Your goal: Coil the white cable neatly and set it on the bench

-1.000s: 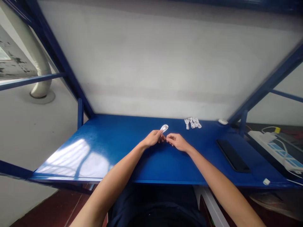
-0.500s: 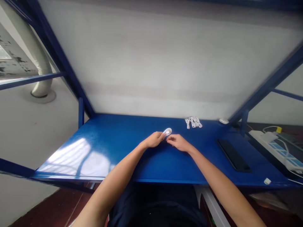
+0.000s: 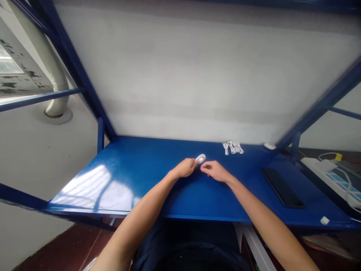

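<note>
A coiled white cable (image 3: 200,158) sticks out from the fingers of my left hand (image 3: 186,167), which is closed around one end of it above the blue table (image 3: 152,158). Just to the right, my right hand (image 3: 216,171) has its fingers curled in a pinch near the cable. Whether a thin strand lies between those fingertips is too small to make out. Several bundled white cables (image 3: 233,147) lie side by side toward the back edge of the table, beyond my right hand.
A black phone-like slab (image 3: 282,187) lies on the right of the table. Beyond it is a white power strip (image 3: 335,177) with plugs. A small white block (image 3: 325,220) sits near the front edge, and a white mouse-like object (image 3: 270,146) at the back. Blue frame posts (image 3: 100,133) flank the table.
The whole view has shifted slightly, so things appear a little farther right. Both hands keep nearly the same pose, the left still holding the cable.
</note>
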A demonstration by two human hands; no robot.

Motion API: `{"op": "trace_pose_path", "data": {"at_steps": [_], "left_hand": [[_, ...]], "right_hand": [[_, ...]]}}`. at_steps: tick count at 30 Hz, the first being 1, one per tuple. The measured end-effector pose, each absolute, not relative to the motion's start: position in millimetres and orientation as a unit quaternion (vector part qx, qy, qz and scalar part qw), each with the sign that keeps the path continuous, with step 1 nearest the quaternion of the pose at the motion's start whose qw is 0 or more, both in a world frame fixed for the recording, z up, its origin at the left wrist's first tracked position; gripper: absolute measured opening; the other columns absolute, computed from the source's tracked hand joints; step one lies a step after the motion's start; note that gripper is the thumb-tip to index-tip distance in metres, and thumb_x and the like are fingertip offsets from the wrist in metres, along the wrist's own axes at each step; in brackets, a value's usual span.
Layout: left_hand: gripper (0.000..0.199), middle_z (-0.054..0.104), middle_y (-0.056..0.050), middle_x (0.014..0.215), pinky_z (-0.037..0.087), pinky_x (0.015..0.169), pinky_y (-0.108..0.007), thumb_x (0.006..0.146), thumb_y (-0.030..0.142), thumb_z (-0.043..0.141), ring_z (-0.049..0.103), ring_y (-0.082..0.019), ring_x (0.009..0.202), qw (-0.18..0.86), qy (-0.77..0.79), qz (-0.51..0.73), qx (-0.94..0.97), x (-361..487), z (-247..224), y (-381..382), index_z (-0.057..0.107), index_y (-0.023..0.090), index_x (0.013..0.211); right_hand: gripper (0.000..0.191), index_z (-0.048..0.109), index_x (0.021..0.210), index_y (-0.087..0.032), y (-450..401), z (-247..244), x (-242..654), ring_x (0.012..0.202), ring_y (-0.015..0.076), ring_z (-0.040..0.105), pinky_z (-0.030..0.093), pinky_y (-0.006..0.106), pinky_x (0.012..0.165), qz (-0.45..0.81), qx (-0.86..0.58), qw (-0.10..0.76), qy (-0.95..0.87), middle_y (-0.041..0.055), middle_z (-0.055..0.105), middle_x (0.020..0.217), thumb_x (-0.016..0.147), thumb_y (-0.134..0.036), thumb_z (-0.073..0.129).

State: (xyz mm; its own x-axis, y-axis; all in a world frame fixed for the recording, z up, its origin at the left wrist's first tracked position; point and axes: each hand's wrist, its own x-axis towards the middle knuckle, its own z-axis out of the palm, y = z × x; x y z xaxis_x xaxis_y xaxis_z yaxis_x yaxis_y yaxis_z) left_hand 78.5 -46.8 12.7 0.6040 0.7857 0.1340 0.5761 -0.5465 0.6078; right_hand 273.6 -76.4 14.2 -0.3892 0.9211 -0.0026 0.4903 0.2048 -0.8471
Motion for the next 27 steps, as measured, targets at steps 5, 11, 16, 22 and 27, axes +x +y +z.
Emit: {"op": "trace_pose_path", "data": {"at_steps": [5,11,16,22,27], "left_hand": [[0.055,0.063,-0.007,0.062,0.041,0.060,-0.027,0.097,0.044,0.015,0.061,-0.018,0.058,0.255,0.463,0.208,0.823,72.4,9.6,-40.9,0.059,0.015,0.083],[0.041,0.068,-0.016,0.088,0.047,0.066,-0.036,0.098,0.039,0.024,0.067,-0.029,0.078,0.054,0.491,0.075,0.866,84.9,5.1,-49.9,0.054,0.013,0.102],[0.040,0.068,-0.016,0.088,0.049,0.068,-0.039,0.099,0.037,0.022,0.068,-0.029,0.080,0.027,0.452,0.027,0.891,97.2,5.0,-58.8,0.052,0.012,0.104],[0.039,0.068,-0.016,0.086,0.049,0.067,-0.038,0.099,0.037,0.023,0.068,-0.028,0.078,0.023,0.432,0.025,0.901,97.9,6.4,-60.5,0.053,0.012,0.104],[0.042,0.068,-0.018,0.085,0.049,0.068,-0.040,0.098,0.036,0.023,0.068,-0.031,0.080,0.011,0.420,0.027,0.907,97.6,4.3,-61.2,0.055,0.010,0.105]], "right_hand": [[0.025,0.066,0.082,-0.016,-77.3,24.9,283.5,0.055,0.0130,0.055,0.046,0.027,0.054,0.430,-0.466,0.305,-0.710,0.0022,0.063,0.067,0.076,-0.040,0.063],[0.026,0.063,0.081,-0.016,-67.4,23.8,280.9,0.050,0.0135,0.054,0.044,0.025,0.046,0.355,-0.528,0.451,-0.626,0.0015,0.061,0.061,0.074,-0.041,0.061],[0.018,0.068,0.077,-0.017,-63.0,24.6,254.9,0.063,0.0170,0.063,0.050,0.029,0.063,0.218,-0.542,0.443,-0.681,0.0061,0.069,0.072,0.076,-0.030,0.055],[0.021,0.070,0.082,-0.016,-57.5,32.9,257.6,0.070,0.0182,0.065,0.049,0.028,0.065,0.218,-0.534,0.448,-0.683,0.0074,0.072,0.079,0.077,-0.029,0.055],[0.016,0.070,0.072,-0.016,-45.4,35.9,256.5,0.069,0.0168,0.063,0.046,0.025,0.063,0.306,-0.519,0.289,-0.744,0.0053,0.071,0.074,0.074,-0.021,0.055]]}}
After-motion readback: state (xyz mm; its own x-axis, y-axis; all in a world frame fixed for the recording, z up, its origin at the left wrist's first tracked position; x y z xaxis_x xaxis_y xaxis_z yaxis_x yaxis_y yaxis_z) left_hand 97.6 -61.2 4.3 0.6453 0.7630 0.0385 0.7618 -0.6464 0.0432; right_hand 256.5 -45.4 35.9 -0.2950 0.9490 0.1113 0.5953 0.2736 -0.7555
